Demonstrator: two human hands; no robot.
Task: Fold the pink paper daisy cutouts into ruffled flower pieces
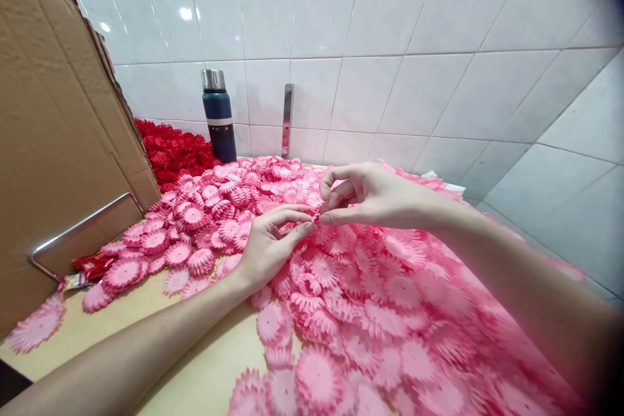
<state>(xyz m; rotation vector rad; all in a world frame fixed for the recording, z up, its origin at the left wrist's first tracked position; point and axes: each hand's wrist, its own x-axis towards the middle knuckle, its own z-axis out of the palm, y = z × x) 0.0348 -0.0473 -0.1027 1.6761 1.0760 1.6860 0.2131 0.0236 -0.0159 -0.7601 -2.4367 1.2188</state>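
Note:
A large heap of pink scalloped petal discs (361, 273) covers much of the table. Above its middle, my left hand (275, 237) has thumb and fingers pinched together, with a small pink piece at the tips. My right hand (358, 195) meets it from the right, index finger curled and thumb stretched toward the same spot. The fingertips of both hands nearly touch. What lies between the right fingertips is too small to make out.
A cardboard box (58, 117) with a metal wire handle (82, 224) stands at the left. Behind are red petals (175, 151), a dark blue bottle (219, 120) and a metal bracket (287, 120) on the tiled wall (380, 19). A red wrapper (92, 266) lies near the box.

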